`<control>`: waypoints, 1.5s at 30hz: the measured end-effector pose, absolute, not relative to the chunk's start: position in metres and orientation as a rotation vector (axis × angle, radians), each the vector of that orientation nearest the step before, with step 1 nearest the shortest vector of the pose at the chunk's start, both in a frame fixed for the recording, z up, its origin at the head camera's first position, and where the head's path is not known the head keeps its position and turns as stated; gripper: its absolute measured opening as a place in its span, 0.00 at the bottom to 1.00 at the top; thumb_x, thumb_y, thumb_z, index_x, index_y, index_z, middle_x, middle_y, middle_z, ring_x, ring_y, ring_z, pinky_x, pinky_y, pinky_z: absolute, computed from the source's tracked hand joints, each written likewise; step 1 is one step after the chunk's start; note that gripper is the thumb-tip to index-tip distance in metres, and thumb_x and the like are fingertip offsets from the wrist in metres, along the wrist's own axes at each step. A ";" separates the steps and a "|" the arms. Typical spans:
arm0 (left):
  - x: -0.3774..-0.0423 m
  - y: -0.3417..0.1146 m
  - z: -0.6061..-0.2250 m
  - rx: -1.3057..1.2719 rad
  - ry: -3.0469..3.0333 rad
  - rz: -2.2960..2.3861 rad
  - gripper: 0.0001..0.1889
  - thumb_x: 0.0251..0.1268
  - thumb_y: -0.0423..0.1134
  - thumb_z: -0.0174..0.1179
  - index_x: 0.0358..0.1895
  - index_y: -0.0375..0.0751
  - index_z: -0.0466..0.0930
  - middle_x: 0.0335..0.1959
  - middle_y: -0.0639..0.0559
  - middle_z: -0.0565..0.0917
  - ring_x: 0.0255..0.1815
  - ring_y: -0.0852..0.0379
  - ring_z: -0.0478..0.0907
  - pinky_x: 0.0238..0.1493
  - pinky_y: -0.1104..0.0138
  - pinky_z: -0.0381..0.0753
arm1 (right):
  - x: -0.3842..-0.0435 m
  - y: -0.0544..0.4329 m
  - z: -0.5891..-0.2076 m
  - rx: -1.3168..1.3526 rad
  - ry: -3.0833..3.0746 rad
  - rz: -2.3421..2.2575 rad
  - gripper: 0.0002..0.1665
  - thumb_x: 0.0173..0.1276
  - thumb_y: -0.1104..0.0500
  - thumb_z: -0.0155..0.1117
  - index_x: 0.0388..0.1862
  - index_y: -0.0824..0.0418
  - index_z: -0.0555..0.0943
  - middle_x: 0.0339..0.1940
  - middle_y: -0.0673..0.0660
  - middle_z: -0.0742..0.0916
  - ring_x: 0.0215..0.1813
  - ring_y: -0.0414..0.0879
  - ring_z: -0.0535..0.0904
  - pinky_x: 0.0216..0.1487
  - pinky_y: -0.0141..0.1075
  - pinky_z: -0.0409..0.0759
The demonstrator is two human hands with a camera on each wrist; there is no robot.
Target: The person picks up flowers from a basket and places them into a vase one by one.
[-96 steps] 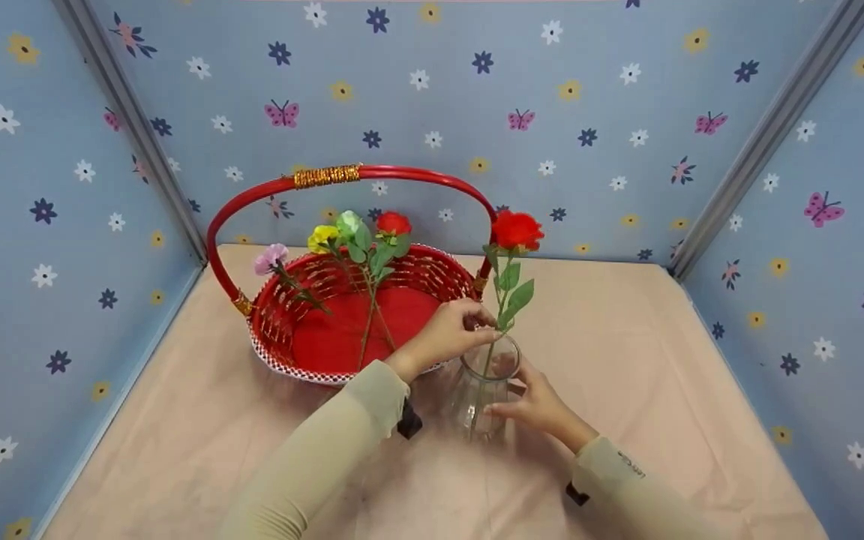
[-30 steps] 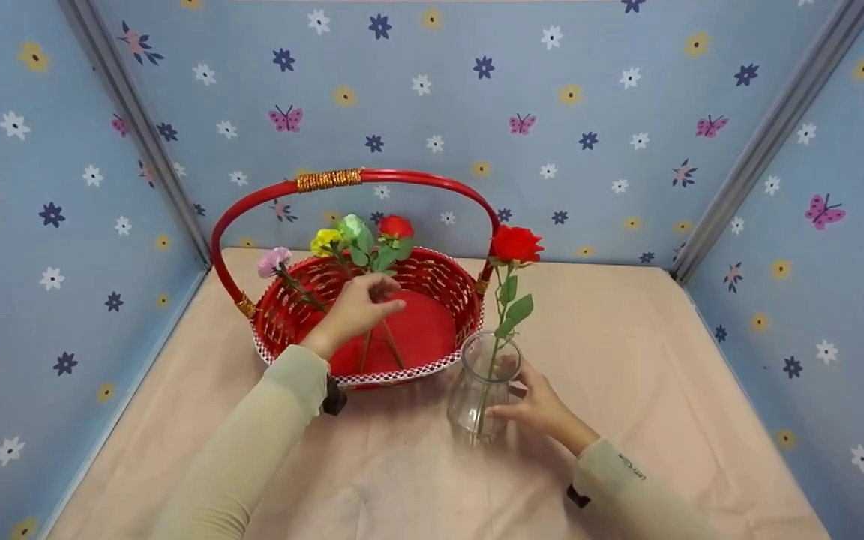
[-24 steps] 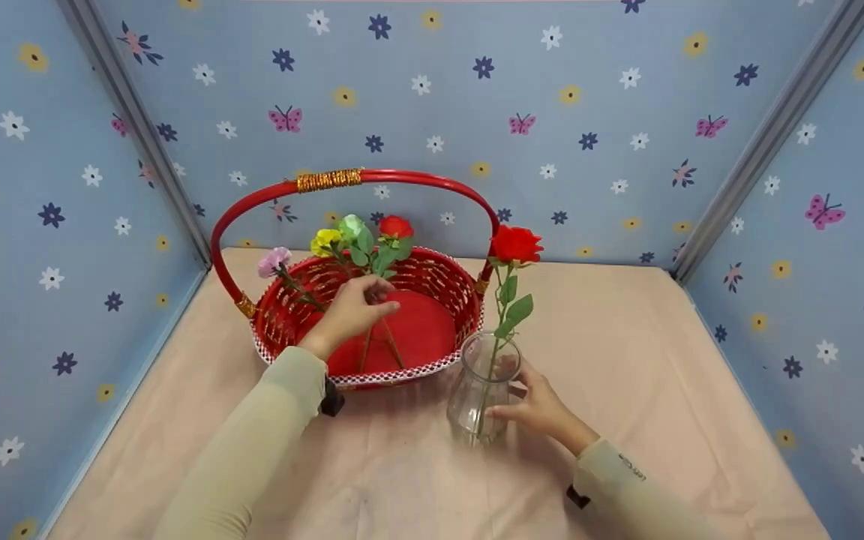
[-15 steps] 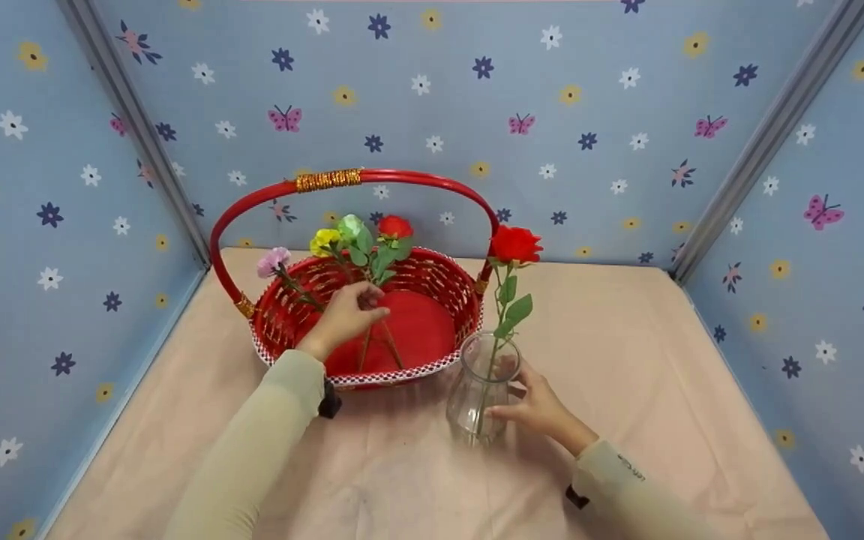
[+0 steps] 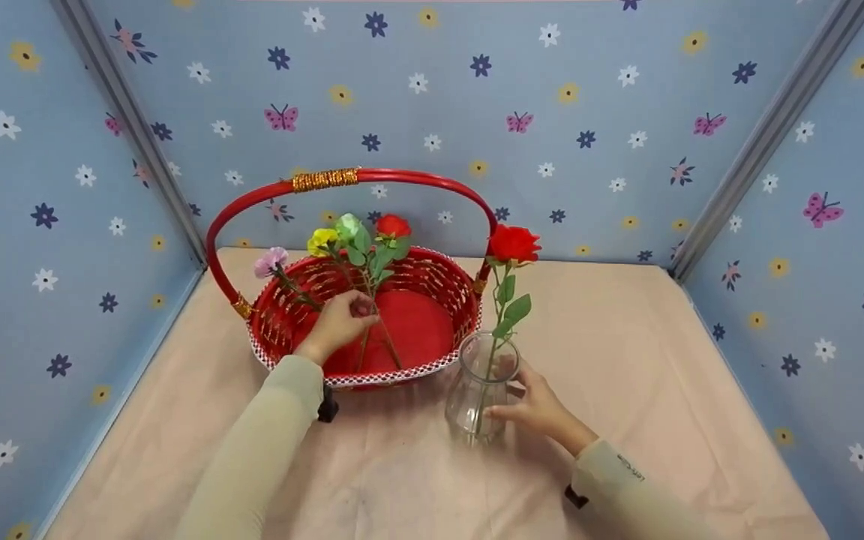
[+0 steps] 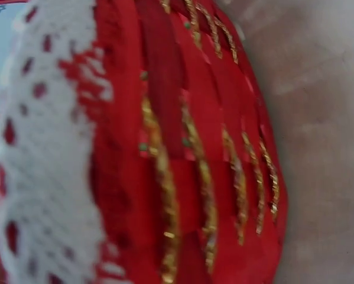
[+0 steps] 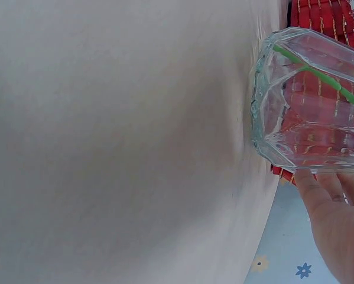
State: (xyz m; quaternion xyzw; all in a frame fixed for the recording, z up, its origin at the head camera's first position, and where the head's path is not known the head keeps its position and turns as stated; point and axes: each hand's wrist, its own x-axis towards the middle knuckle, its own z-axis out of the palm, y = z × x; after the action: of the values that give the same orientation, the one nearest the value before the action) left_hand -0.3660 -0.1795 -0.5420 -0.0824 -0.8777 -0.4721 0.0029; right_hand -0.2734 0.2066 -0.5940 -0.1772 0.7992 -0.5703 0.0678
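Note:
In the head view, my left hand point(image 5: 338, 324) reaches over the near rim of the red basket point(image 5: 432, 367). Its curled fingers and thumb come together on a thin flower stem; which flower it belongs to is hard to tell. A red rose point(image 5: 393, 225), a pale green-white flower point(image 5: 348, 225), a yellow flower point(image 5: 322, 241) and a pink flower point(image 5: 271, 261) lean against the basket's back and left rim. My right hand point(image 5: 541, 405) grips the side of a clear glass vase point(image 5: 469, 409). One red rose point(image 5: 514, 244) stands in the vase, slightly tilted.
The basket's tall red handle point(image 5: 424, 178) arches above the flowers. A peach cloth point(image 5: 627, 337) covers the table, and patterned blue panels point(image 5: 432, 90) enclose three sides. The left wrist view shows mostly the basket's woven wall point(image 6: 182, 154).
My left hand has let go of the rose in the vase and moved left over the basket. Since then it has lowered slightly and its fingers have drawn together. My right hand stays on the vase.

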 end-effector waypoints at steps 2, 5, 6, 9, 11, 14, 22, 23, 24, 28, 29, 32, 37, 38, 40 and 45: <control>-0.368 -0.181 -0.546 -0.264 -2.759 -1.467 0.16 0.74 0.33 0.68 0.59 0.27 0.82 0.54 0.32 0.85 0.56 0.39 0.82 0.63 0.47 0.81 | -0.274 0.206 -0.594 -0.541 2.409 -1.716 0.62 0.55 0.65 0.88 0.84 0.69 0.63 0.76 0.72 0.78 0.79 0.72 0.73 0.77 0.66 0.72; -0.369 -0.182 -0.550 -0.254 -2.770 -1.458 0.16 0.73 0.32 0.68 0.59 0.27 0.82 0.54 0.32 0.85 0.57 0.38 0.81 0.64 0.46 0.80 | -0.275 0.207 -0.595 -0.551 2.400 -1.723 0.60 0.55 0.66 0.88 0.83 0.69 0.64 0.76 0.72 0.79 0.78 0.73 0.73 0.77 0.67 0.72; -0.370 -0.183 -0.551 -0.249 -2.774 -1.461 0.17 0.73 0.32 0.68 0.59 0.27 0.82 0.54 0.32 0.85 0.58 0.37 0.81 0.65 0.46 0.80 | -0.275 0.207 -0.595 -0.553 2.398 -1.726 0.60 0.55 0.66 0.88 0.83 0.70 0.64 0.75 0.73 0.79 0.78 0.73 0.73 0.77 0.67 0.72; -0.371 -0.184 -0.554 -0.235 -2.790 -1.464 0.18 0.72 0.32 0.68 0.60 0.27 0.81 0.57 0.31 0.84 0.60 0.36 0.80 0.67 0.44 0.79 | -0.276 0.207 -0.595 -0.553 2.395 -1.724 0.60 0.56 0.66 0.88 0.83 0.70 0.64 0.76 0.73 0.79 0.79 0.73 0.72 0.77 0.66 0.72; -0.372 -0.184 -0.556 -0.232 -2.802 -1.464 0.20 0.73 0.33 0.68 0.63 0.27 0.80 0.59 0.31 0.84 0.63 0.35 0.80 0.69 0.43 0.78 | -0.277 0.207 -0.595 -0.552 2.395 -1.720 0.61 0.56 0.67 0.87 0.84 0.70 0.63 0.76 0.73 0.79 0.79 0.72 0.72 0.77 0.66 0.72; -0.374 -0.185 -0.559 -0.227 -2.826 -1.454 0.23 0.74 0.33 0.67 0.67 0.27 0.78 0.64 0.30 0.82 0.67 0.33 0.78 0.72 0.41 0.76 | -0.276 0.206 -0.594 -0.541 2.399 -1.711 0.62 0.56 0.66 0.87 0.85 0.68 0.63 0.77 0.72 0.78 0.79 0.72 0.72 0.77 0.65 0.73; -0.376 -0.186 -0.564 -0.235 -2.901 -1.426 0.31 0.76 0.35 0.66 0.78 0.29 0.70 0.75 0.28 0.75 0.78 0.31 0.70 0.80 0.39 0.69 | -0.274 0.206 -0.595 -0.559 2.398 -1.711 0.63 0.55 0.65 0.87 0.85 0.68 0.62 0.78 0.74 0.77 0.80 0.72 0.72 0.76 0.65 0.73; -0.376 -0.186 -0.565 -0.227 -2.909 -1.427 0.32 0.76 0.36 0.67 0.78 0.29 0.70 0.76 0.29 0.74 0.79 0.31 0.69 0.81 0.40 0.68 | -0.274 0.206 -0.595 -0.564 2.399 -1.707 0.63 0.55 0.65 0.87 0.85 0.69 0.61 0.78 0.74 0.76 0.80 0.72 0.71 0.76 0.64 0.73; -0.376 -0.186 -0.567 -0.220 -2.913 -1.429 0.33 0.76 0.36 0.67 0.78 0.29 0.69 0.77 0.29 0.74 0.80 0.31 0.69 0.81 0.40 0.67 | -0.274 0.206 -0.596 -0.561 2.398 -1.704 0.63 0.56 0.65 0.87 0.85 0.68 0.61 0.78 0.73 0.76 0.80 0.72 0.71 0.77 0.64 0.73; -0.376 -0.186 -0.572 -0.192 -2.884 -1.443 0.32 0.76 0.37 0.66 0.77 0.27 0.70 0.77 0.29 0.74 0.79 0.32 0.70 0.81 0.41 0.68 | -0.274 0.206 -0.597 -0.561 2.408 -1.681 0.63 0.56 0.64 0.87 0.85 0.68 0.61 0.78 0.72 0.77 0.80 0.72 0.71 0.77 0.62 0.74; -0.376 -0.187 -0.572 -0.181 -2.864 -1.452 0.31 0.76 0.37 0.66 0.77 0.27 0.71 0.76 0.29 0.75 0.77 0.32 0.73 0.80 0.41 0.70 | -0.274 0.207 -0.597 -0.562 2.406 -1.684 0.62 0.56 0.64 0.87 0.85 0.68 0.61 0.78 0.72 0.77 0.80 0.72 0.71 0.77 0.63 0.74; -0.376 -0.186 -0.573 -0.145 -2.787 -1.473 0.26 0.77 0.35 0.66 0.73 0.26 0.76 0.72 0.29 0.79 0.66 0.34 0.81 0.73 0.43 0.77 | -0.274 0.207 -0.596 -0.558 2.397 -1.698 0.62 0.56 0.64 0.87 0.85 0.68 0.62 0.78 0.73 0.77 0.80 0.71 0.71 0.77 0.64 0.73; -0.375 -0.186 -0.572 -0.059 -2.678 -1.511 0.21 0.76 0.31 0.66 0.67 0.26 0.81 0.63 0.29 0.85 0.54 0.36 0.88 0.61 0.45 0.86 | -0.274 0.208 -0.595 -0.557 2.373 -1.730 0.61 0.56 0.65 0.87 0.85 0.67 0.63 0.77 0.72 0.78 0.80 0.71 0.72 0.78 0.64 0.72; -0.376 -0.186 -0.572 -0.045 -2.663 -1.514 0.20 0.76 0.30 0.66 0.66 0.25 0.81 0.62 0.28 0.85 0.54 0.36 0.88 0.61 0.46 0.86 | -0.274 0.208 -0.595 -0.558 2.373 -1.733 0.61 0.56 0.65 0.87 0.84 0.67 0.63 0.77 0.72 0.78 0.80 0.71 0.72 0.78 0.64 0.72; -0.376 -0.187 -0.572 -0.021 -2.635 -1.534 0.19 0.76 0.29 0.65 0.65 0.25 0.82 0.61 0.27 0.85 0.55 0.36 0.88 0.60 0.47 0.86 | -0.274 0.208 -0.595 -0.560 2.378 -1.732 0.61 0.56 0.65 0.88 0.84 0.67 0.64 0.77 0.71 0.78 0.79 0.71 0.72 0.77 0.65 0.72; -0.376 -0.190 -0.571 0.065 -2.547 -1.618 0.15 0.77 0.27 0.62 0.61 0.25 0.83 0.54 0.28 0.86 0.52 0.35 0.88 0.52 0.55 0.89 | -0.275 0.208 -0.595 -0.557 2.378 -1.725 0.63 0.55 0.65 0.88 0.86 0.66 0.62 0.78 0.72 0.77 0.80 0.71 0.71 0.77 0.65 0.72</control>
State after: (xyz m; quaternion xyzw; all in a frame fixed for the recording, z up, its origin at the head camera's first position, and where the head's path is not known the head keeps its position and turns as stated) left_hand -0.3757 -0.1895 -0.5709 0.0215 -0.8422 -0.5352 0.0618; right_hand -0.2745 0.2080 -0.5951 -0.1858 0.7930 -0.5753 0.0755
